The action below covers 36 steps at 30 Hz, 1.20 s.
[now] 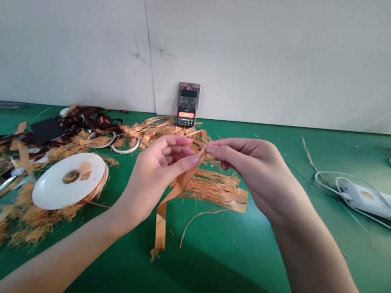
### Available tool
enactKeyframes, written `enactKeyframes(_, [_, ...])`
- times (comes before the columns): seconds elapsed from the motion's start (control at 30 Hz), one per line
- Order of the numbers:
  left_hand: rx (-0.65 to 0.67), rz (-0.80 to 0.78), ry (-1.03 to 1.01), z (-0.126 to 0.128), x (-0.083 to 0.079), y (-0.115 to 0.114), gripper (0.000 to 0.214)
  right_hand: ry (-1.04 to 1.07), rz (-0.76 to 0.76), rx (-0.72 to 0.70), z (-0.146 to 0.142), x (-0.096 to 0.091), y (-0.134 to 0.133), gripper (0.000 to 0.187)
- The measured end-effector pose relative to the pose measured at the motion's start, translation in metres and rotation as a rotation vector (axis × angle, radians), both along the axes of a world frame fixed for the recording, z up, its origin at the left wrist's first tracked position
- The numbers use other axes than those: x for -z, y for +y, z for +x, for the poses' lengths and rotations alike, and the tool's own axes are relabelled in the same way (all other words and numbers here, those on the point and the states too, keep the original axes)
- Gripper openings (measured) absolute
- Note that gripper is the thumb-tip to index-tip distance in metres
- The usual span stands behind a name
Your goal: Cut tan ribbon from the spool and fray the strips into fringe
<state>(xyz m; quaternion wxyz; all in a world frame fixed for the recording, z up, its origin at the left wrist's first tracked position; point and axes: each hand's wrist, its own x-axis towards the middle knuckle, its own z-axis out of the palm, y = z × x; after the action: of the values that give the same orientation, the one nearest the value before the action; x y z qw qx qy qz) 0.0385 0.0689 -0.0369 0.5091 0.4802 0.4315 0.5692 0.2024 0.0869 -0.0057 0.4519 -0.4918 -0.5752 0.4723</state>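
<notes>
A tan ribbon hangs from my fingertips, its frayed lower end down near the green table. My left hand pinches the ribbon's upper part between thumb and fingers. Close against it, my right hand pinches the same end with thumb and forefinger; the exact spot between the fingertips is partly hidden. Below and behind the hands lies a bundle of cut tan ribbon pieces with frayed threads. One loose thread curls on the table beside the hanging ribbon.
On the left lie a white ribbon spool, scissors, dark brown ribbon and frayed scraps. A phone leans against the white wall. A white power strip with cables sits right on the green table.
</notes>
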Motion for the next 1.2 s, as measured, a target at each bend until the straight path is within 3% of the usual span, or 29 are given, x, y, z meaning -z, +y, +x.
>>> enactKeyframes(0.27, [-0.045,0.072,0.149,0.001,-0.005,-0.004,0.025,-0.053,0.057,0.067,0.000,-0.002,-0.001,0.013])
enactKeyframes(0.4, [0.004,0.012,0.176,0.000,-0.004,-0.003,0.033,0.008,0.029,0.027,0.001,-0.002,-0.001,0.010])
enactKeyframes(0.53, [0.062,-0.022,0.224,-0.002,-0.003,-0.003,0.026,0.034,0.000,0.011,0.001,-0.001,-0.001,0.007])
enactKeyframes(0.83, [0.058,-0.037,0.244,-0.004,-0.005,-0.003,0.022,0.018,0.079,0.046,0.001,0.001,-0.001,0.009])
enactKeyframes(1.2, [0.081,-0.134,0.311,-0.001,-0.015,-0.007,0.020,0.083,0.052,0.098,-0.001,0.004,-0.002,0.012])
